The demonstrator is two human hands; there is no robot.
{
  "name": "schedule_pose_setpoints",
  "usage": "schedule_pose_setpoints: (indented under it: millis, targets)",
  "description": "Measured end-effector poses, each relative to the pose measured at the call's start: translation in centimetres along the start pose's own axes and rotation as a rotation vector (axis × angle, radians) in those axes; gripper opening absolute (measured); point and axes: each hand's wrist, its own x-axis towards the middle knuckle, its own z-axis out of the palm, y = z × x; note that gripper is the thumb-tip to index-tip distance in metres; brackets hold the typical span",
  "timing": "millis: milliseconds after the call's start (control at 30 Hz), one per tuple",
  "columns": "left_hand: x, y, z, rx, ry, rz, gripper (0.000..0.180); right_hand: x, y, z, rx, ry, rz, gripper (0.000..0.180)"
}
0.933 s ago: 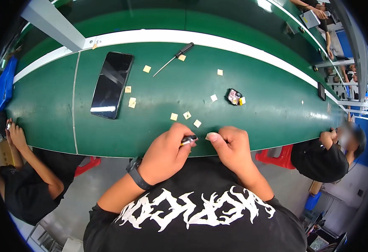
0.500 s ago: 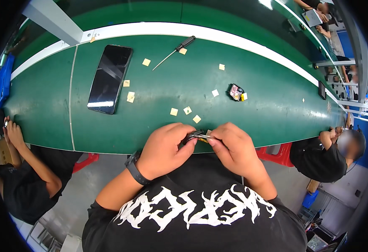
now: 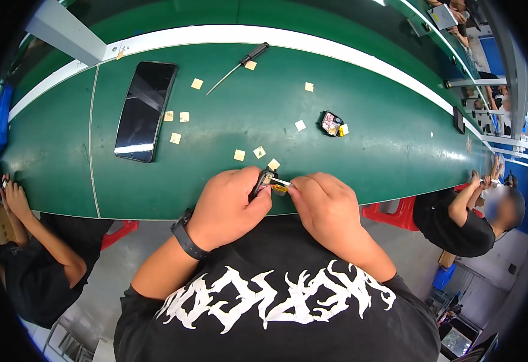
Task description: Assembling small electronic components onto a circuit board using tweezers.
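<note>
My left hand (image 3: 227, 208) grips a small black component (image 3: 265, 179) at the near edge of the green table (image 3: 396, 151). My right hand (image 3: 324, 208) pinches a thin metal tool, likely tweezers (image 3: 281, 183), whose tip touches that component; a small yellow bit shows at the tip. Both hands meet just over the table's edge, in front of my chest. A black band sits on my left wrist (image 3: 185, 232).
A black phone (image 3: 145, 110) lies at the left. A screwdriver (image 3: 240, 66) rests at the far side. Several small tan squares (image 3: 240, 155) are scattered about. Another small black part (image 3: 331, 123) lies to the right. Other people sit at both sides.
My hands have come closer together and lifted slightly onto the table edge; the tweezers now touch the black component held in my left hand.
</note>
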Motion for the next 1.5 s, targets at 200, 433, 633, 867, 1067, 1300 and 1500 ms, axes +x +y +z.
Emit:
schedule_pose_setpoints:
  millis: [200,433,633,867,1067,1300,1500]
  targets:
    - [0.0,0.4,-1.3,-0.11,-0.154,-0.143,0.018,0.3,0.6,0.1,0.152,-0.027,0.03,0.011]
    - [-0.5,0.5,-1.6,-0.661,-0.282,-0.496,0.014,0.0,1.2,-0.1,0.512,-0.147,0.239,0.009]
    - [-1.0,0.8,-1.4,-0.773,-0.262,-0.532,0.013,-0.9,1.5,0.0,1.107,-0.12,0.408,0.02]
    - [-0.9,1.2,-1.8,-0.665,-0.305,-0.574,0.013,0.6,1.6,0.6,0.448,-0.097,-0.099,0.044]
    - [-1.3,1.4,-1.2,-0.623,-0.256,-0.518,0.012,1.1,2.0,0.4,0.364,-0.105,-0.154,0.043]
    - [-1.9,1.1,-0.3,-0.476,-0.177,-0.388,0.009,0.2,0.8,0.2,0.623,-0.164,0.181,0.018]
    - [-2.1,0.7,-0.2,-0.384,-0.169,-0.275,0.015,-0.1,-0.1,-0.3,0.766,-0.214,0.336,0.016]
